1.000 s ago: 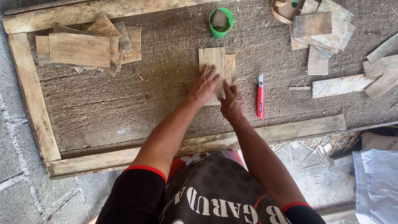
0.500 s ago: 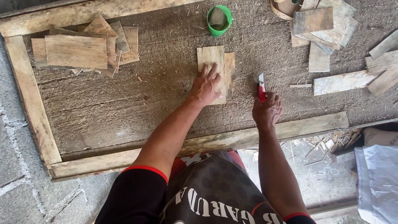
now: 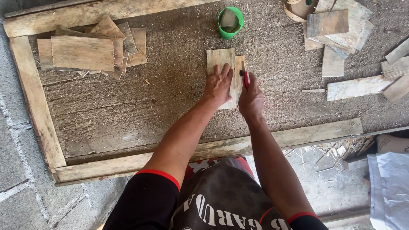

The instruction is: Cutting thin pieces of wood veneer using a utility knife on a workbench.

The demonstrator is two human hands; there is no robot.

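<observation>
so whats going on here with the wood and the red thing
A person leans over a rough work board. The left hand presses flat on a thin light wooden piece lying on the board. The right hand grips a red utility knife, its tip at the right side of that piece, beside a narrower strip. A green ring lies beyond, with a stack of wood sheets to the left and more offcuts to the right.

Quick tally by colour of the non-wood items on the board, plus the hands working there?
Green: 1, the green cup
Red: 1, the red utility knife in the right hand
Hands: 2, counting the left hand, pressing the wood sheet
Total: 4
</observation>
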